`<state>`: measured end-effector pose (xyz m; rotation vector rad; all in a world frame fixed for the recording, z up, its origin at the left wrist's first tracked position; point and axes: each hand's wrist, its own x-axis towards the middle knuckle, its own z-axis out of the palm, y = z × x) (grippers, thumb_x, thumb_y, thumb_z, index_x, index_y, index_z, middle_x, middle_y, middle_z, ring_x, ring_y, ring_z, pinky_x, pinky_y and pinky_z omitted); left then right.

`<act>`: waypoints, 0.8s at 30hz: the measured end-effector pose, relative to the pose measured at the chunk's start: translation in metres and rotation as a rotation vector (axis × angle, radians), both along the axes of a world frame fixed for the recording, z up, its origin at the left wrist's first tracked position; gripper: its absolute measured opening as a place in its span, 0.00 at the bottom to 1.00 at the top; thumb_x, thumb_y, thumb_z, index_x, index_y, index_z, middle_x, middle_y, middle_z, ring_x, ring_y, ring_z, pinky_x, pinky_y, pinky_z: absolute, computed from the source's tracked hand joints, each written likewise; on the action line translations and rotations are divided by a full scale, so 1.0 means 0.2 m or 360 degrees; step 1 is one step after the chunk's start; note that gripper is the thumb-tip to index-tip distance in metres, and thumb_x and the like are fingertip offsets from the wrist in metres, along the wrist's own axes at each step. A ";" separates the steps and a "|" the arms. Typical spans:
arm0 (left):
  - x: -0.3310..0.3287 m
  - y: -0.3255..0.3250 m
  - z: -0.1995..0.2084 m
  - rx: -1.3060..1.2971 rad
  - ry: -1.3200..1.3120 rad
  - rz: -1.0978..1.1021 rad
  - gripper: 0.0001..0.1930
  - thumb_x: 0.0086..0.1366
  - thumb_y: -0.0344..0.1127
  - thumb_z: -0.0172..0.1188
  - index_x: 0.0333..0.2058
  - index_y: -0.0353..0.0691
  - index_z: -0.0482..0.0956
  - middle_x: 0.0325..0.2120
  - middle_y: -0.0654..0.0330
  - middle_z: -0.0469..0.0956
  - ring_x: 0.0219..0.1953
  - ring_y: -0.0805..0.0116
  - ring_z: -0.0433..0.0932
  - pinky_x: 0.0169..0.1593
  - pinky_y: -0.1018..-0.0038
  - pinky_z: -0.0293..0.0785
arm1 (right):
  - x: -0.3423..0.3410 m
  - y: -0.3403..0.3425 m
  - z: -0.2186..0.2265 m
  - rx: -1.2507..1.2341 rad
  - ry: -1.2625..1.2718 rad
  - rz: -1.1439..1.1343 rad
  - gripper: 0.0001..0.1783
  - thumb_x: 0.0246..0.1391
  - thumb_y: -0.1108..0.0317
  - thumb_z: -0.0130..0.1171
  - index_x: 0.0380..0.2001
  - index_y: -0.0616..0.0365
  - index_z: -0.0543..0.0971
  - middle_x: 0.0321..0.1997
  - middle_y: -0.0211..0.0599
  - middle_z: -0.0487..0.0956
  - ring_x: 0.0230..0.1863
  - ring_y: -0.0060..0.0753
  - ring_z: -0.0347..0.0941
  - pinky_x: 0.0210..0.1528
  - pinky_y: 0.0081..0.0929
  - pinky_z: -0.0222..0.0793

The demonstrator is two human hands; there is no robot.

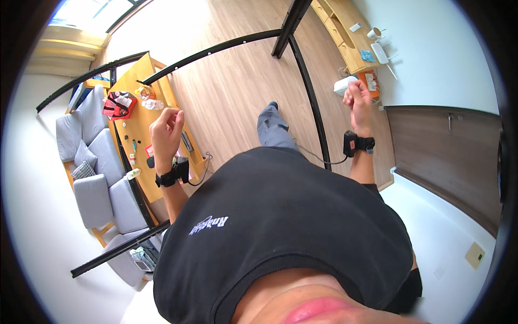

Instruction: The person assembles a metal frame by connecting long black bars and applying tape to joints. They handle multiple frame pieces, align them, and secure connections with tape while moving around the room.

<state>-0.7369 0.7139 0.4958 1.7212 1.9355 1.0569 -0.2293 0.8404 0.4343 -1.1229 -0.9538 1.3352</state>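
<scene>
My left hand (167, 131) is raised at the left with its fingers curled in, and no object shows in it. It appears in front of the right edge of a wooden table (141, 181). On the far right my right hand (358, 101) is also lifted, fingers bent into a loose fist with nothing visible inside. A black strapped device (174, 171) with a cable circles my left wrist. A similar black device (357, 144) sits on my right wrist, its cable running back toward my body.
Thin black metal bars (216, 49) stand around me. A red bag (119, 105) and clear plastic containers (152, 104) rest on the table, beside a grey sofa (110, 156). To the right are a wooden cabinet (348, 46), a white router (379, 53) and a brown door (445, 156).
</scene>
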 end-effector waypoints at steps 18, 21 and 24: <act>0.45 2.87 -0.03 0.0026 -0.0380 -0.0693 0.13 0.65 0.36 0.67 0.47 0.40 0.82 0.27 0.64 0.80 0.27 0.73 0.74 0.34 0.75 0.73 | -0.11 2.68 0.45 0.0957 -0.0625 -0.0187 0.64 0.49 0.52 0.79 0.77 0.48 0.45 0.75 0.52 0.56 0.73 0.52 0.58 0.72 0.55 0.61; 0.68 3.38 -0.14 0.0203 -0.0348 -0.1010 0.28 0.62 0.43 0.72 0.58 0.44 0.76 0.43 0.58 0.82 0.40 0.63 0.79 0.44 0.69 0.77 | -0.18 2.89 0.45 0.0960 -0.0455 -0.0412 0.72 0.42 0.62 0.86 0.76 0.49 0.41 0.70 0.48 0.61 0.68 0.46 0.64 0.66 0.44 0.70; 0.97 3.82 -0.20 0.0283 -0.0295 -0.1311 0.45 0.60 0.48 0.76 0.70 0.44 0.62 0.62 0.50 0.73 0.60 0.59 0.76 0.59 0.64 0.76 | -0.24 3.06 0.48 0.0939 -0.0528 -0.0497 0.69 0.41 0.64 0.86 0.74 0.55 0.44 0.64 0.44 0.67 0.62 0.40 0.70 0.60 0.36 0.74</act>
